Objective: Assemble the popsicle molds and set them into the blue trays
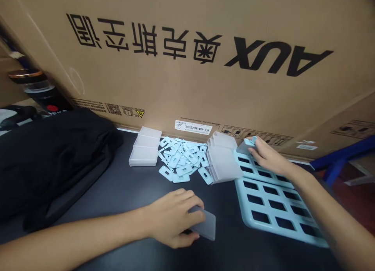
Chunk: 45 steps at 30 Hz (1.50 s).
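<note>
My left hand (178,218) grips a translucent plastic case (206,226) just above the dark table, in the lower middle. At the right, my right hand (268,155) pinches another translucent case (242,147) by its light blue top piece (252,140), over the far corner of the light blue grid trays (258,189). Rectangular openings fill these trays. A stack of translucent cases (224,161) stands beside the trays' left edge. Small light blue slotted pieces (184,157) lie in a loose heap at the back middle, with more flat translucent cases (145,148) left of it.
A large cardboard box (164,87) walls off the table's back edge. On the left lies a black cloth bag (58,157), with a dark bottle (43,93) behind it. A blue metal bar (342,155) crosses at the far right. The dark tabletop (129,200) runs along the front.
</note>
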Each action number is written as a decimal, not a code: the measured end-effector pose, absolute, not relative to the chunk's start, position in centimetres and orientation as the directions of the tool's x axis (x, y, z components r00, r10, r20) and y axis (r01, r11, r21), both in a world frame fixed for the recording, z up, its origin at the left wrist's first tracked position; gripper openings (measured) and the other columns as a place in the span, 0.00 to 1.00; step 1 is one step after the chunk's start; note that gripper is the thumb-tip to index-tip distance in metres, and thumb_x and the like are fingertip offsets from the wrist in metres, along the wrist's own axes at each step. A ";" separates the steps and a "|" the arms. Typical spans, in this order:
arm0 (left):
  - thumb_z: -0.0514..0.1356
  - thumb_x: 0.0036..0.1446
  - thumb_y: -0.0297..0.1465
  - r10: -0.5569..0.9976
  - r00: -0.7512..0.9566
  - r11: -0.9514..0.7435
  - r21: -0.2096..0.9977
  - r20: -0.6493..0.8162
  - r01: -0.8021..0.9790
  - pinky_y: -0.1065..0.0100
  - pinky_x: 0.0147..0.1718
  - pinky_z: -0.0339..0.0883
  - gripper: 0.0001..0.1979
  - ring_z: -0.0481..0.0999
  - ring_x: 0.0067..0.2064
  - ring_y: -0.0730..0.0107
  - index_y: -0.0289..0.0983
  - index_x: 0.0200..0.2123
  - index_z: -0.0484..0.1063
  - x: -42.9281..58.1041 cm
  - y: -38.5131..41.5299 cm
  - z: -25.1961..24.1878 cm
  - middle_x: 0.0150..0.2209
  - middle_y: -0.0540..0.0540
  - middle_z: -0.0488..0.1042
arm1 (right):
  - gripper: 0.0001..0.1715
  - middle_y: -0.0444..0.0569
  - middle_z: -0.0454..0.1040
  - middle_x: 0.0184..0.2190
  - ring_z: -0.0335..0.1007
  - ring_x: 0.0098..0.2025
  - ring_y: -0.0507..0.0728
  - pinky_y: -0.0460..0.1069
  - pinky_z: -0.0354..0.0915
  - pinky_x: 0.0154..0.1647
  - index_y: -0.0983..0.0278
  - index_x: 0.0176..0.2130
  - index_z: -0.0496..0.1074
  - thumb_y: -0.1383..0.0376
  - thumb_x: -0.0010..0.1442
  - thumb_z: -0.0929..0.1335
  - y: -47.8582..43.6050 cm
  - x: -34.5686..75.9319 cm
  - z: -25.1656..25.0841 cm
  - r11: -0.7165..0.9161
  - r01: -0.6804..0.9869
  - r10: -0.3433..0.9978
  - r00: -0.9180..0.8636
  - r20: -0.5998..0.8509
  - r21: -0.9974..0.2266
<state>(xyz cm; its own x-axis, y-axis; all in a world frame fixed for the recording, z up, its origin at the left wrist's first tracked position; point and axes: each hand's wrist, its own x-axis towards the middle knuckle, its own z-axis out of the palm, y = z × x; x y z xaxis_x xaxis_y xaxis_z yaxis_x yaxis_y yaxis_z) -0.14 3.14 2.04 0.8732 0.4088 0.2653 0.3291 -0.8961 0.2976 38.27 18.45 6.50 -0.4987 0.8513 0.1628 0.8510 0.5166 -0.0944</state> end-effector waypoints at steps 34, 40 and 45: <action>0.57 0.61 0.36 0.428 0.877 -0.861 0.395 0.218 0.321 0.59 0.45 0.64 0.13 0.68 0.47 0.58 0.38 0.47 0.65 -0.2 3.1 2.3 0.51 0.40 0.68 | 0.35 0.61 0.68 0.56 0.63 0.59 0.71 0.68 0.52 0.64 0.60 0.63 0.63 0.47 0.63 0.62 0.3 42.9 11.5 -0.044 0.996 0.803 0.079 0.591 -0.074; 0.56 0.62 0.36 0.426 0.879 -0.871 0.361 0.213 0.334 0.58 0.47 0.66 0.13 0.69 0.49 0.57 0.38 0.48 0.65 -0.2 2.7 2.3 0.53 0.40 0.68 | 0.57 0.70 0.66 0.55 0.64 0.55 0.83 0.74 0.62 0.51 0.45 0.68 0.47 0.33 0.45 0.63 -13.8 49.1 6.2 -0.534 0.826 0.800 0.563 0.208 -0.182; 0.56 0.60 0.34 0.444 0.856 -0.874 0.336 0.263 0.351 0.57 0.51 0.66 0.15 0.70 0.52 0.57 0.37 0.49 0.65 -0.3 2.6 2.5 0.56 0.39 0.67 | 0.55 0.62 0.63 0.59 0.62 0.56 0.84 0.74 0.60 0.51 0.33 0.63 0.47 0.31 0.39 0.65 -15.3 49.9 3.8 -0.655 0.727 0.727 0.681 0.088 -0.209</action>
<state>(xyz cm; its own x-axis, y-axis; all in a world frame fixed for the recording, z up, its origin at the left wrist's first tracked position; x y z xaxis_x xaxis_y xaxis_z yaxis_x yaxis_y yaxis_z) -0.30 2.57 2.45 0.8565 0.4445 0.2626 0.3507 -0.8742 0.3360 49.91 -15.34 3.77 0.6805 0.7275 0.0876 0.7266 -0.6545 -0.2090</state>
